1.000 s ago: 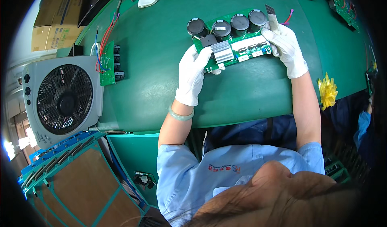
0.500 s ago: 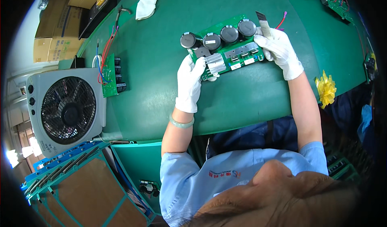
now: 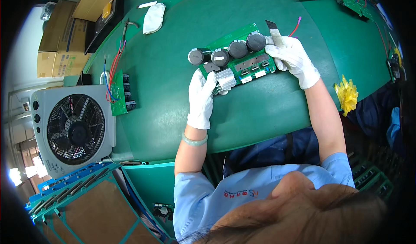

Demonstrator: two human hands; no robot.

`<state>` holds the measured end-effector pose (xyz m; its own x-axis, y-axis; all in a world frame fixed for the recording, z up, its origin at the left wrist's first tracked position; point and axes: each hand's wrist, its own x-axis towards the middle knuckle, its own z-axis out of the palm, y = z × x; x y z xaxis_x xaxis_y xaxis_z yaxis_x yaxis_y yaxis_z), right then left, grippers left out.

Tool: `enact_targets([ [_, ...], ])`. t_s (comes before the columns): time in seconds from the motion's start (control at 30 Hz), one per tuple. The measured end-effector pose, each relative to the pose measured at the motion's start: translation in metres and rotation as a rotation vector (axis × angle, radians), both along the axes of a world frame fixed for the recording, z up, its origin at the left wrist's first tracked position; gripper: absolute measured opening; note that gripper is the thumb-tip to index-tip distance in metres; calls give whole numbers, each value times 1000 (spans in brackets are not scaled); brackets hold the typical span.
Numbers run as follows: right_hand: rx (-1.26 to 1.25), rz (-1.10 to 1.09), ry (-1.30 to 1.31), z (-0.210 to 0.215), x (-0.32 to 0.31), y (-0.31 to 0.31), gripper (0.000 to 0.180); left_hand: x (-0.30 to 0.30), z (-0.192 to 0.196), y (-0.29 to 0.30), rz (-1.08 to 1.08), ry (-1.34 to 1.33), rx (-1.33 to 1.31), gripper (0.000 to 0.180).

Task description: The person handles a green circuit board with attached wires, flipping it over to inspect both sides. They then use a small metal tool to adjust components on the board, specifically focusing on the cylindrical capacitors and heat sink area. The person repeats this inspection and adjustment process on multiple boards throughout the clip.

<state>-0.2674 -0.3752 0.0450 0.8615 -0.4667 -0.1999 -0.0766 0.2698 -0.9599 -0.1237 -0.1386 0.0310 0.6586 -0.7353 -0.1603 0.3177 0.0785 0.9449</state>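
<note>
Between my two white-gloved hands is a green circuit board [image 3: 251, 65], tilted above the table. Several large black cylindrical capacitors [image 3: 238, 49] line its far side, and a finned silver heat sink [image 3: 225, 80] sits near its left end. My left hand [image 3: 200, 100] is closed on that left end, thumb by the heat sink. At the other end, my right hand [image 3: 294, 59] is closed around a flat, brush-like tool [image 3: 274, 33] with a dark tip pointing up. Its fingers also touch the board's right edge. A red wire [image 3: 296, 27] shows behind this hand.
Left on the green table [image 3: 164, 127] stands a second board [image 3: 118, 94] with red and blue wires, beside a grey box fan [image 3: 78, 129]. A white glove [image 3: 154, 18] lies farther back. Yellow ribbon [image 3: 346, 95] is at right; more boards [image 3: 353, 3] lie far right.
The whole view has shifted, so the table and fan appear lower. The board and both hands sit slightly lower and farther left in the picture; both grips look the same.
</note>
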Motion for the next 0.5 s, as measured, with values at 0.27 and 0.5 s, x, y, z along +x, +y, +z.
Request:
enact_targets([
  [0.27,-4,6,19,-4,0,-2,42,-5,5,-5,55,-22,-19,39],
  [0.5,12,-5,24,1,-1,0,40,-5,10,-2,2,-7,3,39],
])
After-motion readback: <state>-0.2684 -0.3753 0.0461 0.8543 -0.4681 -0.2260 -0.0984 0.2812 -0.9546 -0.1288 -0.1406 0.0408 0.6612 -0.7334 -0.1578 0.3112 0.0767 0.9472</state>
